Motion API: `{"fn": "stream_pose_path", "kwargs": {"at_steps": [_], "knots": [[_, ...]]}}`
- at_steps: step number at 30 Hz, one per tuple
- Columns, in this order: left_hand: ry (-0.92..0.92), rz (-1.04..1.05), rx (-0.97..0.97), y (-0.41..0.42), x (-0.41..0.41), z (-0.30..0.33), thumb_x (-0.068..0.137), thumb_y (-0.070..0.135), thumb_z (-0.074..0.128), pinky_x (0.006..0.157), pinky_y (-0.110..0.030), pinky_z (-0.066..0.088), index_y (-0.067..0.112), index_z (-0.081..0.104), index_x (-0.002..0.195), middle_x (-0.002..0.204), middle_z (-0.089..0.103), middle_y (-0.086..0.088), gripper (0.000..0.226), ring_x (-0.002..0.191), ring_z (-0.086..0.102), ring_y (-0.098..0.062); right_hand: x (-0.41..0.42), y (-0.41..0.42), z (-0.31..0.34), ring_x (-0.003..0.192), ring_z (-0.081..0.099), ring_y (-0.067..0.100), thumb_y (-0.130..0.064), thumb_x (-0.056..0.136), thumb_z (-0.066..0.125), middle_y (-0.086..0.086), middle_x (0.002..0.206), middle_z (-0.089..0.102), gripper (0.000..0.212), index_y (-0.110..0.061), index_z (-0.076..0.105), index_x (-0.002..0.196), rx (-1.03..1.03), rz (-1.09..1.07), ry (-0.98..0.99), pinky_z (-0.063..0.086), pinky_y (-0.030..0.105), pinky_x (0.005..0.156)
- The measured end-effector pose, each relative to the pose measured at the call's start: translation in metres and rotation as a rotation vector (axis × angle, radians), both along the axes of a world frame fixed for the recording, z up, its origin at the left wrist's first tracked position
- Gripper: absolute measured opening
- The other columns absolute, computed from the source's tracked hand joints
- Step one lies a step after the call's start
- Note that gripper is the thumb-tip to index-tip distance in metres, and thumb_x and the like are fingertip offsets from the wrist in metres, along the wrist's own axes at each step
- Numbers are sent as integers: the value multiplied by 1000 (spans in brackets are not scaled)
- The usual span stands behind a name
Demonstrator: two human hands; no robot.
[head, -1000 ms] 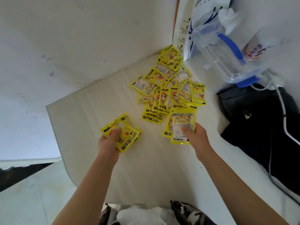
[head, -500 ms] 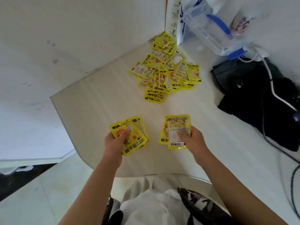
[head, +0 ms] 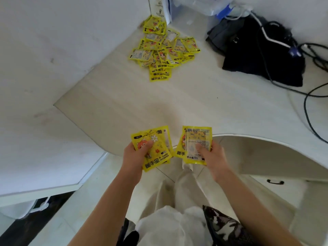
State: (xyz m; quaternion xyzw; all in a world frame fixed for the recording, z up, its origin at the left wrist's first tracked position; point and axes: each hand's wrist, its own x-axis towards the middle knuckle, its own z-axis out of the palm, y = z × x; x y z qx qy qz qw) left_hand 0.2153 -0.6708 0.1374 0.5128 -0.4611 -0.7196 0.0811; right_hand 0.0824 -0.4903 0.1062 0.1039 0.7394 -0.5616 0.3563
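Observation:
My left hand (head: pixel 135 155) grips a small stack of yellow hand-warmer packets (head: pixel 158 148), printed side up, thumb on top. My right hand (head: pixel 212 156) holds another few yellow packets (head: pixel 197 139) fanned slightly, back side up, thumb pressed on them. Both stacks hover over the near edge of the pale wooden tabletop (head: pixel 142 103). A loose pile of several more yellow packets (head: pixel 163 50) lies far back on the table near the wall corner.
A black bag (head: pixel 257 55) with black and white cables (head: pixel 308 96) lies at the back right. A clear plastic box with blue trim (head: pixel 209 6) stands behind it. White walls (head: pixel 53 50) close in on the left. My pale trousers (head: pixel 177 201) show below the table's curved edge.
Both hands have drawn back from the pile toward me, each carrying its packets to the table's near edge. The view has tilted down and back.

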Motion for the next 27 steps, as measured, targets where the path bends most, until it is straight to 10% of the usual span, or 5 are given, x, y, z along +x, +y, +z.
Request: {"fn": "stream_pose_path", "kwargs": {"at_steps": [17,27], "knots": [[-60,-260,-90,153,60,-8,79,19,77,78,-67,53,18,73,90,99,73,-21,11,98,66,-49,111,188,12,86,71,20,-13,91,63,3,97,73,16,-15,65,107,-18,-209,25,58,33,69],[-64,-393,-42,312,92,-21,81,14,76,76,-63,54,15,70,94,93,72,-15,14,81,64,-31,188,361,12,91,72,27,-10,90,64,10,101,74,20,-11,66,110,-46,-433,41,60,44,79]]}}
